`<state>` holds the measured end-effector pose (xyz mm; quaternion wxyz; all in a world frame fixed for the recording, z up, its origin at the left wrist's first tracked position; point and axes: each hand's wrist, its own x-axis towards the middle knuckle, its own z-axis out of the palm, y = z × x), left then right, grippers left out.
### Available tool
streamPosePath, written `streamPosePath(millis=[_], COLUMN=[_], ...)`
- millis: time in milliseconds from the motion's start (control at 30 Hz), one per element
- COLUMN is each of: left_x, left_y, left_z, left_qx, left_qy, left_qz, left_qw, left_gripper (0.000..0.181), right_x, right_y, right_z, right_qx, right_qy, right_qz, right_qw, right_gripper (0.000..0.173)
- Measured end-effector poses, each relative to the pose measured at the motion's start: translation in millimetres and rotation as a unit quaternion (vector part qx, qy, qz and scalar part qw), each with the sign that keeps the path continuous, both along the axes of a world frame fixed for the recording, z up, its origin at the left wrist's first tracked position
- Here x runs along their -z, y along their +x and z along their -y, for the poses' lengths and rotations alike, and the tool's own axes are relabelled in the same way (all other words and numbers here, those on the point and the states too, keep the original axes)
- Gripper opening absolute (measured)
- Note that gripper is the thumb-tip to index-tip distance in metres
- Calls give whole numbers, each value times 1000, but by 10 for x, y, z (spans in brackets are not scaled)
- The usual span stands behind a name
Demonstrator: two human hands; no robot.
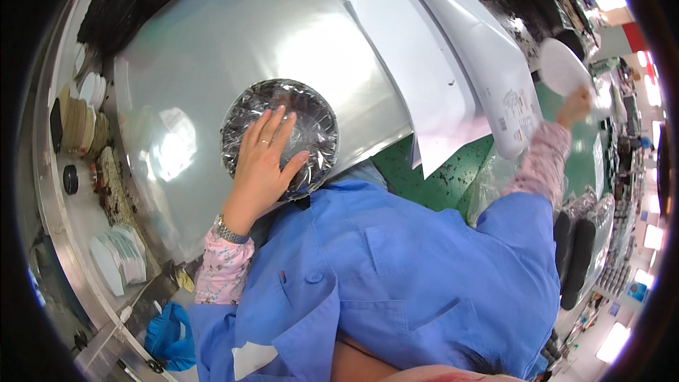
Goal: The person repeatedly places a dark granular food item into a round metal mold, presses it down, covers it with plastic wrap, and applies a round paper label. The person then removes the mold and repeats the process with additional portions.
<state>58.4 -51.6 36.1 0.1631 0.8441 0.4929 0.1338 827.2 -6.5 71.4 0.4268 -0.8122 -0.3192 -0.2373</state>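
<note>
My left hand [268,159] lies spread, palm down, on a round, dark object wrapped in clear, crinkled plastic film [313,127]. That round object rests near the front edge of a table covered by a shiny translucent sheet [212,53]. Out to the right, my right hand [575,106] grips a white oval piece [562,66], slightly blurred, by its lower end. Between the two hands lie white paper sheets [419,53] and a smooth white printed bag or sheet [482,58], overhanging the table's edge.
Stacks of flat cut pieces [79,124] and white pieces [119,257] line the left side, with a black round cap [70,179]. A blue plastic item [170,334] lies lower left. Dark bundles in clear plastic [586,249] stand at right. Dark fibrous material [114,16] borders the sheet.
</note>
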Motion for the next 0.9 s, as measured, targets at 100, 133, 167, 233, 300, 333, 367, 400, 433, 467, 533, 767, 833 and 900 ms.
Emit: streamPosePath(millis=[100,133,167,233,300,333,367,400,433,467,533,767,833,900], left_x=[-4,6,18,44,65,73,164,242,332,479,520,376,321,326], left_y=[36,48,39,30,29,14,-54,-93,-117,-172,-199,-137,-119,-128], left_z=[-48,-72,-61,-84,-66,-68,-75,-48,-18,22,66,49,43,46], left_qx=[11,19,19,29,22,22,33,36,40,66,50,-18,-7,-2], left_qy=[9,21,27,36,38,41,2,7,13,121,76,-40,-12,9], left_qz=[31,34,39,43,59,67,80,119,159,87,86,178,160,136], left_qw=[999,999,999,998,997,997,996,992,986,987,992,983,987,991], left_gripper=[66,66,66,66,65,65,64,62,61,56,50,48,50,51], right_x=[-381,-158,99,391,321,222,162,205,294,361,398,369,221,-36], right_y=[-967,-1275,-1850,-3212,-4307,-4757,-5008,-5154,-5232,-5291,-5343,-5404,-5398,-5354], right_z=[86,91,56,325,477,498,561,595,623,628,640,656,631,584], right_qx=[-213,-347,-422,-469,-643,-701,-732,-749,-761,-768,-768,-740,-733,-724], right_qy=[-5,4,-36,-177,-217,-156,-159,-163,-180,-193,-219,-283,-328,-393], right_qz=[-135,-213,-196,-84,160,114,113,79,50,60,78,90,120,157], right_qw=[968,914,884,861,717,686,653,637,622,608,597,604,584,545], right_gripper=[34,32,31,37,71,83,82,81,81,80,77,74,76,79])
